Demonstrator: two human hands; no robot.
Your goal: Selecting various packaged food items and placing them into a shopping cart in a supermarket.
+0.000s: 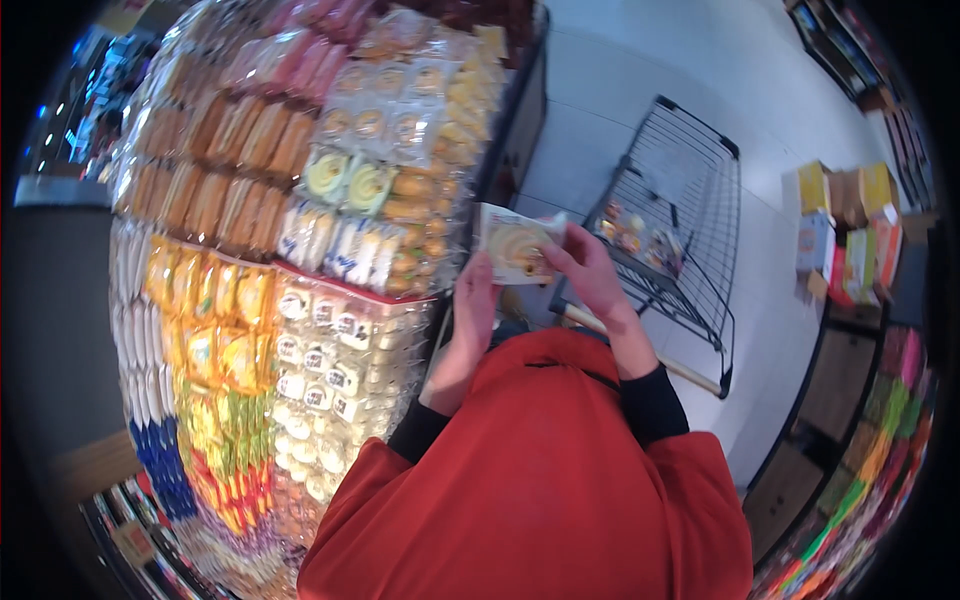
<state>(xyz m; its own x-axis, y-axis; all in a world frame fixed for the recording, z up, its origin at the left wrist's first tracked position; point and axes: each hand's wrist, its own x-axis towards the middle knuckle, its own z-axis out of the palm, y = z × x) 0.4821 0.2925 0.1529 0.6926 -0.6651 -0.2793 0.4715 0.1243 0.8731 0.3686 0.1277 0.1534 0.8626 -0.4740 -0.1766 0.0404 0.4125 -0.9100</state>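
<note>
Both my hands hold a wrapped round pastry (517, 246) in a clear and white packet, in front of my red garment. My left hand (474, 300) grips its lower left edge. My right hand (592, 274) pinches the right side, with the thumb over the front of the wrapper. Close on the left, a large display is stacked with wrapped baked goods; among them lie similar round pastries in pale green packets (366, 187) and blue-and-white packets (360, 247).
A wire shopping cart (701, 217) stands on the tiled floor at the right, with several small packets (637, 240) inside. Farther right are open cardboard boxes (847, 225) and shelves of colourful packets (877, 435). The dark side of the display (517, 127) borders the aisle.
</note>
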